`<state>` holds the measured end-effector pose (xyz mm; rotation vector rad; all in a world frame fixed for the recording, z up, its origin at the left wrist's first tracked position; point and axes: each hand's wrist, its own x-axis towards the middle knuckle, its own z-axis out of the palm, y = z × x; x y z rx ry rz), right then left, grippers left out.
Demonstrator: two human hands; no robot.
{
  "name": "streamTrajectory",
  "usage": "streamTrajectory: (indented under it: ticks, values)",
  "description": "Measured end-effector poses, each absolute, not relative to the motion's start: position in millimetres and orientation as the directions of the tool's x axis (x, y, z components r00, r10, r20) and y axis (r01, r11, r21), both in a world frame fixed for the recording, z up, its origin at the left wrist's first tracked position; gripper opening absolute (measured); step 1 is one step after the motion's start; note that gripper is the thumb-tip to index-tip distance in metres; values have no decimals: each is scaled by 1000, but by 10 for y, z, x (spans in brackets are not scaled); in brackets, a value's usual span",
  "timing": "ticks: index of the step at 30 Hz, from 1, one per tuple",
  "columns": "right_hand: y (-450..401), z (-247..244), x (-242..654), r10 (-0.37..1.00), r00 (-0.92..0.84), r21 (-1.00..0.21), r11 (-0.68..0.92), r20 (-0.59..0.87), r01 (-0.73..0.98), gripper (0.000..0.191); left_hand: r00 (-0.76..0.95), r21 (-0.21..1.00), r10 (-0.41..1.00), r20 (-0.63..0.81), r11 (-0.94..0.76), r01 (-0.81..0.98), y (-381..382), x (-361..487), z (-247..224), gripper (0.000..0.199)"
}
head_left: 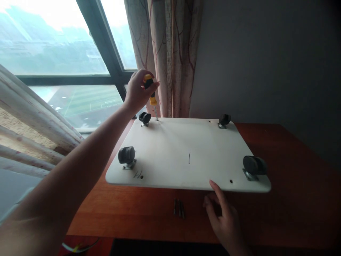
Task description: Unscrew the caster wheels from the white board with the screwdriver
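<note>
A white board [170, 149] with rounded corners lies on the table, with black caster wheels [126, 155] on metal plates near its corners. At its far left, my left hand [140, 87] is closed around the yellow-and-black handle of a screwdriver [152, 101]. The screwdriver stands nearly upright, its shaft meeting the board at the far edge beside a caster; the tip itself is hard to make out. My right hand [225, 217] is at the near edge, index finger stretched onto the board and the other fingers loosely curled, with nothing visible in them.
Several dark screws [179, 208] lie on the reddish-brown wooden table [128, 209] in front of the board. Open holes [231, 181] show near the board's edges. Curtains [176, 57] and a window [66, 46] stand behind and left. A grey wall [266, 64] rises behind the table.
</note>
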<state>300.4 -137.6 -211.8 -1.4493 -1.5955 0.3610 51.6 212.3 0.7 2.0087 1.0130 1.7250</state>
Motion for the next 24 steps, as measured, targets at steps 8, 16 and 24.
streamTrajectory:
  ticks: [8,16,24]
  values:
    - [-1371,-2154,3002,907,131,-760,249,401,601,51,102,848,842,530,-524,-83,2084,589,21,17]
    - [-1364,-2150,3000,910,134,-761,239,392,603,50,42,855,857,513,-506,-114,2081,555,34,33]
    - [-1368,-2151,3003,917,136,-770,227,376,597,49,164,887,873,459,-439,-142,2046,560,47,36]
